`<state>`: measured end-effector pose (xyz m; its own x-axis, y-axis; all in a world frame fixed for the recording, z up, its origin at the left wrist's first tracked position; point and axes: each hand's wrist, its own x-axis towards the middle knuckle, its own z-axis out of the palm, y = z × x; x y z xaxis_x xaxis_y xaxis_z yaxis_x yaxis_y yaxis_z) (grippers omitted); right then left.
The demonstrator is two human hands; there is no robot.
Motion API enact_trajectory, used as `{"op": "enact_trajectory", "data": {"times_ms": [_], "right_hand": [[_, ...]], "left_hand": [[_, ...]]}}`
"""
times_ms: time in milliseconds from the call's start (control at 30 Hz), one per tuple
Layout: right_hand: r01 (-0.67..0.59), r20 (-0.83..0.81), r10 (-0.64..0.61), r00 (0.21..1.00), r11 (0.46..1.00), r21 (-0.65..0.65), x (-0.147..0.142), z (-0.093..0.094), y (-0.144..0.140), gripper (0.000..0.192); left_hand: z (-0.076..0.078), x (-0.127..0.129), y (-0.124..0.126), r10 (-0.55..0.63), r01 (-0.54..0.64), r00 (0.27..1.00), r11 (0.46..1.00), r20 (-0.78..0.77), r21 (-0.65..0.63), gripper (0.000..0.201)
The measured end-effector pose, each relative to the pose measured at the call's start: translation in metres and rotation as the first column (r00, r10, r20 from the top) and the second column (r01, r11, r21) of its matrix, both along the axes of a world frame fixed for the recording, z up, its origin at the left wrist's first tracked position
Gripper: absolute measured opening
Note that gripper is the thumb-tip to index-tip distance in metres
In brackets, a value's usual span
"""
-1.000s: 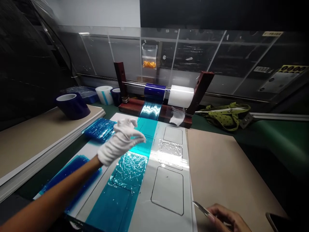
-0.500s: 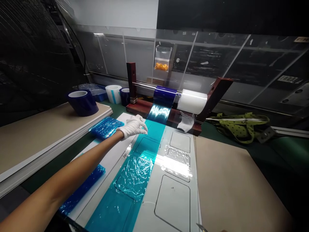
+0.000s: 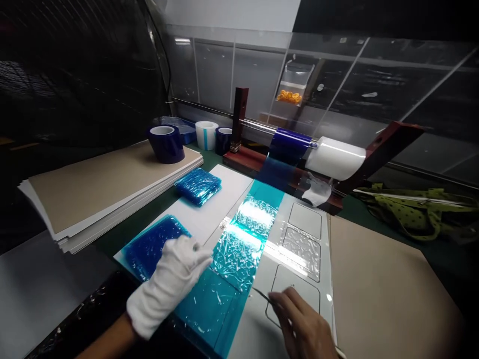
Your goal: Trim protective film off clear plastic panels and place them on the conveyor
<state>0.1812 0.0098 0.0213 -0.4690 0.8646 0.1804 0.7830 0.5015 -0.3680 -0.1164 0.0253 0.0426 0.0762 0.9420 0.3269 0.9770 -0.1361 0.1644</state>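
Observation:
My left hand (image 3: 174, 276), in a white glove, hovers by the left edge of a strip of blue film (image 3: 213, 304) that lies over a sheet with black-outlined panels. Its fingers are bent with the tips close together; whether anything is between them is hidden. My right hand (image 3: 305, 324), bare, pinches slim pointed tweezers (image 3: 263, 295), whose tip is near the film's right edge. Wrinkles and bubbles show in the film's middle. The far end of the strip leads up to a dark blue film roll (image 3: 292, 139).
A dark red stand (image 3: 247, 157) carries the blue roll and a white roll (image 3: 337, 157). Two stacks of blue film pieces (image 3: 198, 187) (image 3: 155, 244) lie left. Boards (image 3: 112, 174) bearing a blue roll (image 3: 166, 144) are farther left. A brown board (image 3: 381, 274) and green bag (image 3: 419, 207) lie right.
My left hand has come back from the film's far end toward me. My right hand has come into view with the tweezers, over the near panel. The view has turned left.

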Motion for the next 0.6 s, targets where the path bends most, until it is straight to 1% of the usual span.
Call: {"op": "enact_trajectory", "data": {"times_ms": [67, 133, 167, 233, 333, 400, 467, 533, 600], "right_hand": [[-0.067, 0.083, 0.065, 0.994, 0.998, 0.015, -0.036, 0.008, 0.013, 0.030], [-0.118, 0.175, 0.114, 0.978, 0.993, 0.011, -0.068, 0.016, 0.025, 0.029], [-0.143, 0.217, 0.138, 0.966, 0.990, 0.008, -0.083, 0.019, 0.030, 0.028], [-0.182, 0.289, 0.171, 0.942, 0.983, 0.012, -0.107, 0.023, 0.039, 0.029], [-0.202, 0.339, 0.182, 0.923, 0.979, 0.025, -0.132, 0.026, 0.048, 0.033], [-0.204, 0.369, 0.179, 0.912, 0.979, 0.029, -0.139, 0.026, 0.050, 0.034], [-0.197, 0.396, 0.170, 0.902, 0.980, 0.027, -0.139, 0.027, 0.050, 0.034], [-0.184, 0.420, 0.161, 0.893, 0.983, 0.014, -0.129, 0.027, 0.047, 0.033], [-0.160, 0.442, 0.146, 0.885, 0.987, -0.004, -0.110, 0.027, 0.042, 0.032]], "left_hand": [[-0.015, -0.004, -0.027, 0.015, -0.015, 1.000, 0.998, 0.000, -0.053, 0.027], [-0.026, -0.003, -0.045, 0.059, -0.059, 0.998, 0.995, -0.001, -0.076, 0.023], [-0.030, -0.001, -0.050, 0.089, -0.089, 0.996, 0.994, 0.001, -0.071, 0.023], [-0.038, 0.003, -0.058, 0.162, -0.161, 0.987, 0.987, 0.015, -0.022, 0.023], [-0.045, 0.008, -0.062, 0.271, -0.274, 0.961, 0.960, 0.063, 0.053, 0.027], [-0.047, 0.009, -0.064, 0.320, -0.330, 0.940, 0.941, 0.119, 0.072, 0.029], [-0.048, 0.009, -0.064, 0.318, -0.331, 0.934, 0.942, 0.163, 0.058, 0.025], [-0.047, 0.007, -0.065, 0.280, -0.292, 0.942, 0.956, 0.187, 0.037, 0.021], [-0.048, 0.005, -0.066, 0.249, -0.259, 0.947, 0.966, 0.204, 0.025, 0.019]]}}
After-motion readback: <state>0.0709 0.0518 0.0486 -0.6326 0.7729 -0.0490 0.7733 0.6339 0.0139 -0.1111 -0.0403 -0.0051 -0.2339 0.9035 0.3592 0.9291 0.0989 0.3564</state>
